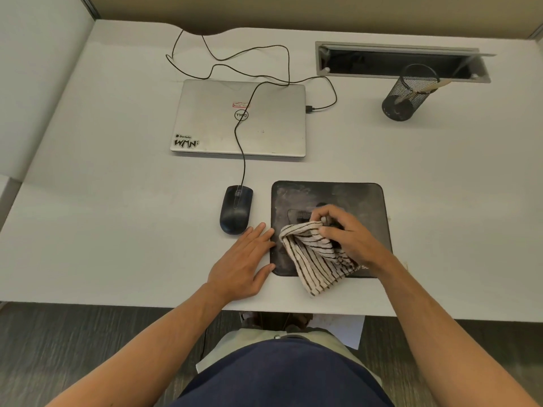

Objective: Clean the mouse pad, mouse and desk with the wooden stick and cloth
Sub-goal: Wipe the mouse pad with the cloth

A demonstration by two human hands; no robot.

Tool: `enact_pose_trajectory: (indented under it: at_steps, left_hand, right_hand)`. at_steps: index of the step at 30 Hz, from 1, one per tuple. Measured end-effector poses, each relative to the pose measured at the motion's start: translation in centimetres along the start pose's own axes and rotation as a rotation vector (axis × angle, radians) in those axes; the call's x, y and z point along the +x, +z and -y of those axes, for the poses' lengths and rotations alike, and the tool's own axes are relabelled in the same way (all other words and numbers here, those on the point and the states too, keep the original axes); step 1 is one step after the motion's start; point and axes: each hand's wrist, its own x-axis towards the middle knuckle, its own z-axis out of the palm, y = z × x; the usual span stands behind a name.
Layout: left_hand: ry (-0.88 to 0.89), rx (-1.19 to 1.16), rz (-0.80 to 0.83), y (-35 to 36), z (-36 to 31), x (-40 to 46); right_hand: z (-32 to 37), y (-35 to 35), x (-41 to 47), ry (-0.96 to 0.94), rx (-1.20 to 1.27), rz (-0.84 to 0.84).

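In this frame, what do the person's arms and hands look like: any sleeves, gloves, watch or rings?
Both forearms are bare to the bottom edge of the frame, so no sleeves show. The left hand and the right hand wear no gloves, and no watch, wristband or ring shows on either wrist or on the visible fingers. No markings or bandages appear.

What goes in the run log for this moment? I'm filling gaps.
step: wiping mouse pad | right hand: grips striped cloth | left hand: flat, steadying pad edge | mouse: beside pad, untouched
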Motion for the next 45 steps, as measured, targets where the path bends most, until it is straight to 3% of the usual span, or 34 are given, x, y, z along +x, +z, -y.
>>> enact_pose_trajectory:
  at_steps: [4, 8, 15, 19, 23, 26, 30, 34, 41, 45]
  left_hand:
    - [0.016, -0.01, -0.003, -0.5, -0.3, 0.1]
    - [0.013, -0.019, -0.008, -0.7, -0.4, 0.1]
    - [0.018, -0.026, -0.002, -0.5, -0.3, 0.1]
    - [0.014, -0.014, -0.009, -0.4, -0.3, 0.1]
    - [0.002, -0.017, -0.034, -0.2, -0.3, 0.0]
    - [-0.004, -0.029, -0.039, -0.1, -0.3, -0.1]
    - [-0.01, -0.029, -0.04, -0.2, -0.3, -0.1]
    - [-0.001, -0.024, -0.032, -0.3, -0.4, 0.0]
    - [-0.028, 0.018, 0.003, -0.2, -0.3, 0.0]
    - [-0.033, 0.016, 0.019, -0.1, -0.3, 0.2]
  right_hand:
    - [-0.4, 0.7, -0.6, -0.003, 0.229, -0.178]
    - [-1.1, 2.0, -0.3, 0.052, 0.2, -0.231]
    - [-1.1, 3.6, -1.1, 0.17, -0.007, -0.543]
    - [-0.1, 3.2, -1.6, 0.179, 0.049, -0.597]
    - [2.1, 1.2, -2.3, 0.059, 0.121, -0.696]
    - [3.3, 0.4, -2.7, -0.127, -0.135, -0.756]
    - [2.6, 2.6, -2.4, -0.449, -0.595, -0.638]
    - [-0.9, 6.4, -1.7, -0.411, -0.842, -0.41]
    - [-3.6, 7.7, -2.6, -0.238, -0.935, -0.376]
    - [-5.1, 7.0, -2.5, -0.351, -0.872, -0.214]
